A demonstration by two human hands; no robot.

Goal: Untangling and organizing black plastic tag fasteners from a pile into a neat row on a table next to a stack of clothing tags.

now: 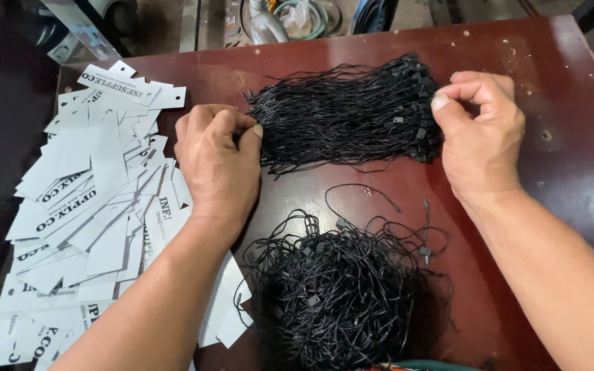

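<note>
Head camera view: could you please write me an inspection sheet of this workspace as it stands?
Surface: dark red table, scuffed, with small pale specks.
Job's things: tidy bundle of black cords between both hands; loose tangled heap of black cords nearer the person.
Clutter: spread of white printed card tags along the left side, overlapping.
Grips: left hand pinches the bundle's left end; right hand pinches its right end, where the small black fasteners sit.
Cables: a few stray cords lie between bundle and heap.
Surroundings: plastic bottle and coiled hose beyond the far edge.
</note>
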